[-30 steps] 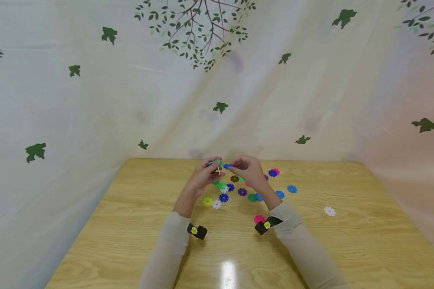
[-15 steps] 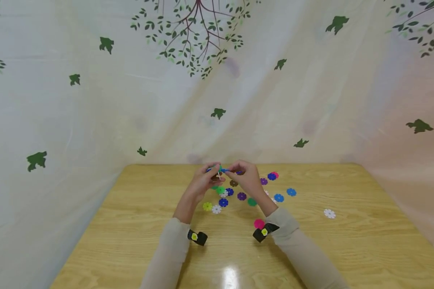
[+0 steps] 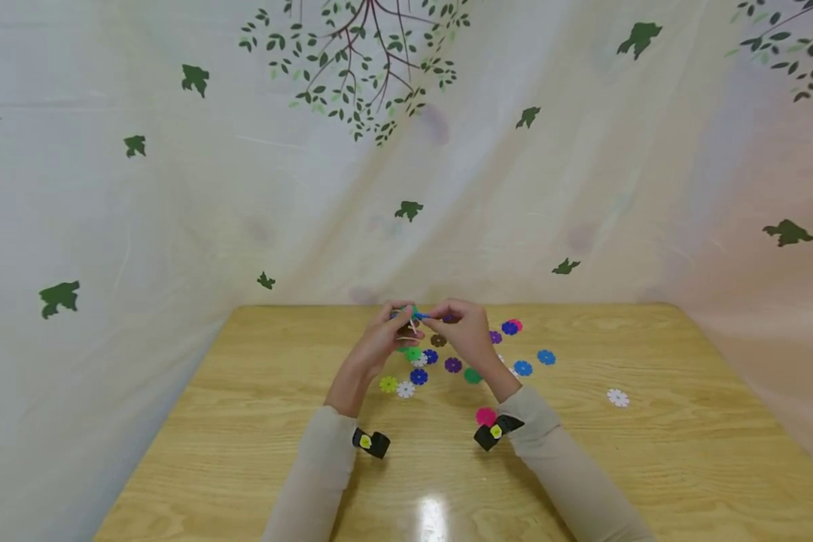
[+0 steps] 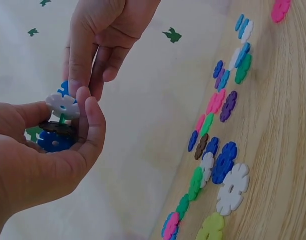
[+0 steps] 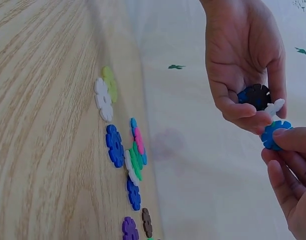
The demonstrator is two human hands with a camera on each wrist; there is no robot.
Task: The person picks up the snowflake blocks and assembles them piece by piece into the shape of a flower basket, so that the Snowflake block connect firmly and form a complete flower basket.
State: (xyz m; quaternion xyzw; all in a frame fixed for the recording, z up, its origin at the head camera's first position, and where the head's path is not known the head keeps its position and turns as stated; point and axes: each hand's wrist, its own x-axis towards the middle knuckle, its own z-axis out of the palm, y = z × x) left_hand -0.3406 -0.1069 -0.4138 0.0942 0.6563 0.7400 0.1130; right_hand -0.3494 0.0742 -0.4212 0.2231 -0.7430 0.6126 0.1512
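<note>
In the head view, both hands meet above the far part of the table. My left hand [image 3: 378, 337] holds a small cluster of joined plastic snowflake discs. The left wrist view shows a white disc [image 4: 63, 106], a brown disc [image 4: 57, 128] and a dark blue disc [image 4: 55, 143] in it, with bits of green between. From the right, my right hand [image 3: 469, 328] pinches a lighter blue snowflake disc [image 5: 272, 136] between thumb and fingers, its edge right at the cluster. Fingers hide part of the cluster.
Loose snowflake discs of several colours lie on the wooden table [image 3: 244, 421] under and around the hands, among them a yellow disc [image 3: 388, 385] and a purple disc [image 3: 453, 365]. One white disc [image 3: 618, 397] lies far right. A printed curtain [image 3: 176, 211] hangs behind the table.
My right hand has moved slightly left, bringing the blue snowflake disc from just beside the cluster up against it. My left hand keeps its hold. The head view has shifted a little.
</note>
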